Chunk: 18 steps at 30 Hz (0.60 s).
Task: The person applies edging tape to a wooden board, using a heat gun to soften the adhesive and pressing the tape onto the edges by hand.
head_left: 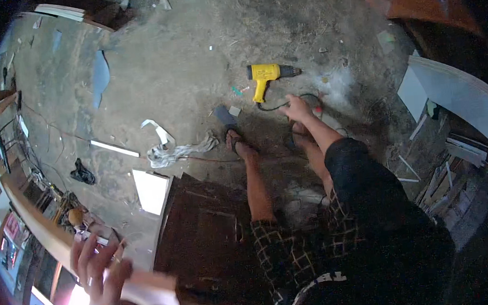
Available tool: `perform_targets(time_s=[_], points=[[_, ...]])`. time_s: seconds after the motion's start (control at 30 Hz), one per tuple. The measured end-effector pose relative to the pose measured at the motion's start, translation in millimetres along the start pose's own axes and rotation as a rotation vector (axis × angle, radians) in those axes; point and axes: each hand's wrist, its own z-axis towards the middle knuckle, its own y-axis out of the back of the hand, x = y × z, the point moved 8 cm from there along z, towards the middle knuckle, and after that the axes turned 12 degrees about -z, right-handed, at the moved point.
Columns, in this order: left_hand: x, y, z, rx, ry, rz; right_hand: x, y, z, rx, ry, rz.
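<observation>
Well, left hand (109, 294) spreads wide outside panel (202, 236) edge; right hand (297, 110) at cord (269, 110), floor (193, 93) around, grip unclear.

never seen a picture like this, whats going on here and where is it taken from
No robot here: just a person's two bare hands. The one picture comes from a fisheye camera on the person's head, looking down, so straight edges bend. The left hand, blurred, is spread open at lower left. The right hand is at the black cord of a yellow heat gun; whether it grips is hard to tell. The gun and a crumpled pale cloth lie on the floor.
</observation>
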Motion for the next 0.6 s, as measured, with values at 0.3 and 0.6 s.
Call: perform_targets(time_s=[0.3,0.6], points=[[38.0,-21.8,-23.1,-0.391,0.500,-0.123,34.6,-113.5,140.8,-0.144,0.011,-0.406],[-7.8,-0.5,-53.7,-0.626,0.655,-0.371,-37.6,-52.9,127.5,-0.249,-0.006,-0.315]])
